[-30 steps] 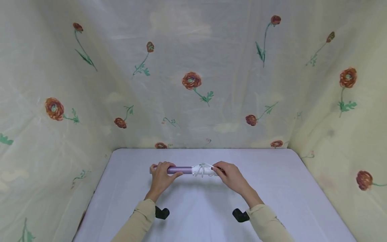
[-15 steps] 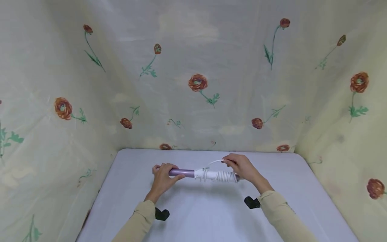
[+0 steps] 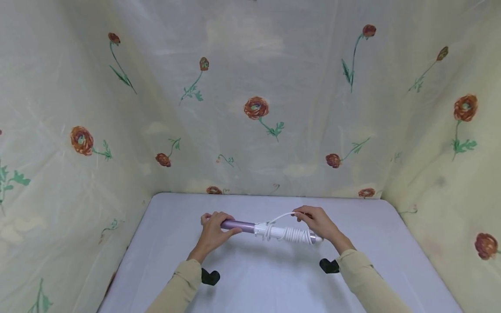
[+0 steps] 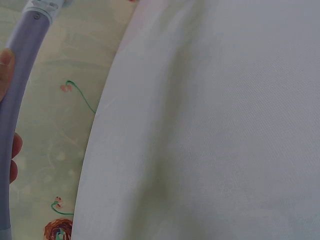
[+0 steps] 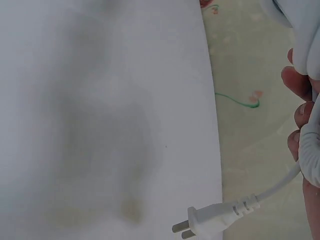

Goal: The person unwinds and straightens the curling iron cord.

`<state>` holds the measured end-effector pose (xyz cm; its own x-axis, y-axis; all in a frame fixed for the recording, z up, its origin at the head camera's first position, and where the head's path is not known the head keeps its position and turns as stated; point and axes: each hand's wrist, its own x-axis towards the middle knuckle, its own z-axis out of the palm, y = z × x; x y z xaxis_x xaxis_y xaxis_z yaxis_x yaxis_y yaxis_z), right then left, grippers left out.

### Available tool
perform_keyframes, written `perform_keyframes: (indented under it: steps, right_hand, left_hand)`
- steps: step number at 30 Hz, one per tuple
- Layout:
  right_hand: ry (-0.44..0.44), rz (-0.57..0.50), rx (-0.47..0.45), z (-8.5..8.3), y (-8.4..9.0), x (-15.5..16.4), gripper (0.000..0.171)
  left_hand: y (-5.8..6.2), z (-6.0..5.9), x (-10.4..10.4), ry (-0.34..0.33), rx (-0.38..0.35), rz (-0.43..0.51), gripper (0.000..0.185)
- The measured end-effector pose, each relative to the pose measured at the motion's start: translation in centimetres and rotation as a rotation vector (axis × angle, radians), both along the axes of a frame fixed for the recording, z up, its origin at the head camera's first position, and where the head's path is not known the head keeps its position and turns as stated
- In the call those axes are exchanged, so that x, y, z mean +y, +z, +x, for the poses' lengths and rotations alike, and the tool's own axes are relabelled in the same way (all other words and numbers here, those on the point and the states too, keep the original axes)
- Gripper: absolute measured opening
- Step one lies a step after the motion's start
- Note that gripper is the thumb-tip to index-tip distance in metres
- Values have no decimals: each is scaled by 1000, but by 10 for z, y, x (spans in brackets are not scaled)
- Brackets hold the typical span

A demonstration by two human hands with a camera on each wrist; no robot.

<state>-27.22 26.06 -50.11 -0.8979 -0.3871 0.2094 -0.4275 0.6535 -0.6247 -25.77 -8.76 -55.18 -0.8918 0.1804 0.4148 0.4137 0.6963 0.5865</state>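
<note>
A curling wand is held over the lilac table (image 3: 274,282), its purple barrel (image 3: 236,224) to the left and its white handle (image 3: 289,234) to the right, tilted slightly down on that side. A white cord (image 3: 279,216) is wound several times round the handle. My left hand (image 3: 219,224) grips the barrel (image 4: 20,75). My right hand (image 3: 303,215) pinches a free stretch of cord just above the handle's far end. In the right wrist view the cord's two-pin plug (image 5: 205,222) hangs below my fingers (image 5: 300,112).
Cream cloth printed with red flowers (image 3: 256,107) walls in the table at the back and on both sides. Black wrist-camera mounts (image 3: 210,276) (image 3: 328,265) show under both beige sleeves.
My right hand moved right from the middle of the wand, lifting a stretch of cord off the coil. The handle end dipped lower. My left hand kept its grip on the barrel.
</note>
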Motion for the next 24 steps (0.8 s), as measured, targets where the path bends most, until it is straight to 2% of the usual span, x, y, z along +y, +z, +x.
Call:
perform_keyframes:
  steps: [7,14,19,21,24]
  right_hand:
    - [7,-33,-18,0,-9,0,19]
    - [-17,-64,13,1,-8,-2,17]
    - [-11,-73,-71,1,-11,3,21]
    - [-37,-79,-91,1,-17,10,24]
    - [-112,-75,-105,3,-29,22,23]
  left_hand:
    - [1,3,-5,-24,-24,10,39]
    - [-2,4,-8,-2,-64,5,41]
    - [-1,3,-10,-43,-70,19,42]
    - [-1,3,-12,-50,-73,35,42]
    - [-1,3,-16,-26,-102,65,42]
